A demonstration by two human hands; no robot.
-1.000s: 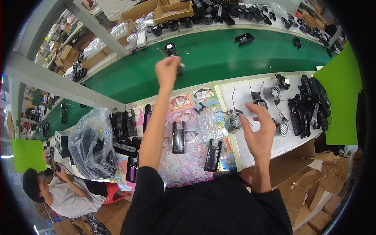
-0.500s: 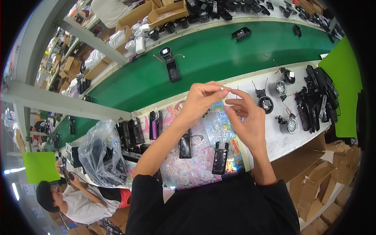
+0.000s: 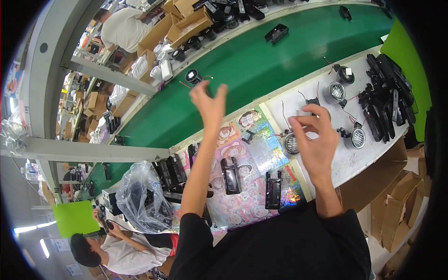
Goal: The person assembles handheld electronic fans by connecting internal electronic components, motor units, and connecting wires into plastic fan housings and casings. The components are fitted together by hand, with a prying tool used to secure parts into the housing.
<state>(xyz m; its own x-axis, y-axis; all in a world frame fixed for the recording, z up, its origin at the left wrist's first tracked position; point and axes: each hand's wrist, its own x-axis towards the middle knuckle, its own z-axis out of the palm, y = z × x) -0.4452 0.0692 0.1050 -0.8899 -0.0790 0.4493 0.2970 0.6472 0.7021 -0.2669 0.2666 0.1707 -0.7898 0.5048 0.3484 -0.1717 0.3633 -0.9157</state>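
Note:
My left hand (image 3: 208,103) reaches over the green conveyor belt (image 3: 247,60), thumb and fingers apart, slightly blurred. Just beyond its fingertips is a round black part with red wires (image 3: 192,76); the hand covers the black housing attached to it. My right hand (image 3: 321,142) is raised over the white bench, thumb and fingertips drawn together in a pinch; whatever is between them is too small to make out. Below it sits a round part with a ribbed silver face (image 3: 290,144). Two black housings, one in the middle (image 3: 231,175) and one nearer me (image 3: 273,190), lie on the picture-covered mat (image 3: 252,158).
Silver ribbed parts (image 3: 357,138) and a heap of black housings (image 3: 385,98) stand at right. A clear plastic bag (image 3: 142,196) and more housings (image 3: 170,171) lie at left. A grey metal post (image 3: 93,149) crosses the left side. Another person (image 3: 126,252) sits lower left.
My hands have moved apart. The left went left and out over the belt, its fingers opening; the right shifted right and slightly down. The whole view has tilted and shifted.

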